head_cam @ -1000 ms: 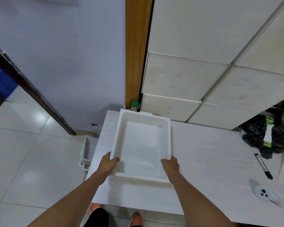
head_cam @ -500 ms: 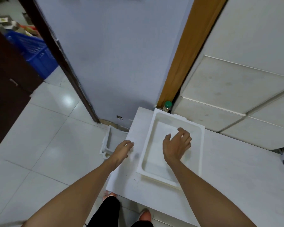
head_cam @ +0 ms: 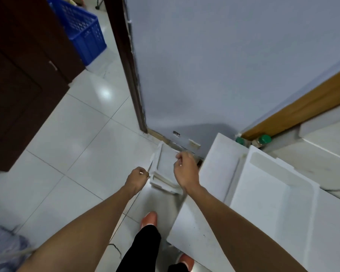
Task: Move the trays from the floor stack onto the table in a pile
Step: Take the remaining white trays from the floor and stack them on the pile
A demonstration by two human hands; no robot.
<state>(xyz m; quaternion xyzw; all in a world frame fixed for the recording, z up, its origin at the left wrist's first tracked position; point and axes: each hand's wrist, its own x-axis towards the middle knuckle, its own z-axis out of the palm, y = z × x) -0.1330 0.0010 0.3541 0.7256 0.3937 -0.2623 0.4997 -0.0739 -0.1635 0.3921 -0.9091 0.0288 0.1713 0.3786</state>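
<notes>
A stack of white trays lies on the floor tiles beside the table's left end, against the wall. One white tray rests on the white table near its far left corner. My left hand hovers by the floor stack's left rim with its fingers curled in. My right hand is over the stack's right side, fingers also curled. Neither hand has anything in it. The right hand and the table edge hide part of the stack.
A grey wall and a dark door frame stand behind the stack. Farther left are a blue crate and a dark cabinet. Green-capped bottles sit at the table's far corner. My feet in orange shoes stand below.
Both hands have let go of the tray on the table and swung left and down over the floor stack. The view has turned left and downward.
</notes>
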